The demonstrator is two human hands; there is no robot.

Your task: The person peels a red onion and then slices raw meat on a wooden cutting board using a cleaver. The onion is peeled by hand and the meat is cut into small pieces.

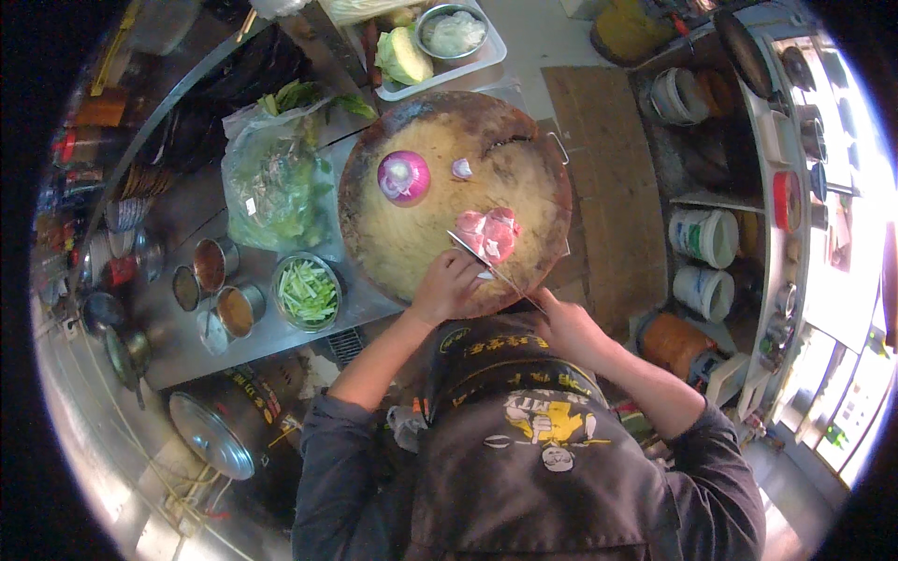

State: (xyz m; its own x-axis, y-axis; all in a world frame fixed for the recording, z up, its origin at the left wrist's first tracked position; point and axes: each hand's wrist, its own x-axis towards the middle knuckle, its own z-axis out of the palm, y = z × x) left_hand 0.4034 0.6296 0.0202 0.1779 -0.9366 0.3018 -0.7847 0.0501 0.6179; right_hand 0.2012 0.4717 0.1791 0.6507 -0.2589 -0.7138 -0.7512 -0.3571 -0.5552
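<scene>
A piece of raw red meat with pale fat lies on the round wooden chopping block, toward my side. My right hand grips a knife at the block's near edge. Its blade slants up and left, alongside the meat's near edge. Close against the blade, my left hand rests over the block with bent fingers; whether it pinches anything is hidden. A small white piece shows beside those fingers. Farther back sit a cut purple onion and a small onion piece.
Left of the block are a plastic bag of leafy greens, a bowl of cut green vegetable sticks and several seasoning tins. Behind it, a white tray carries a cut cabbage. White buckets stand on shelves at right.
</scene>
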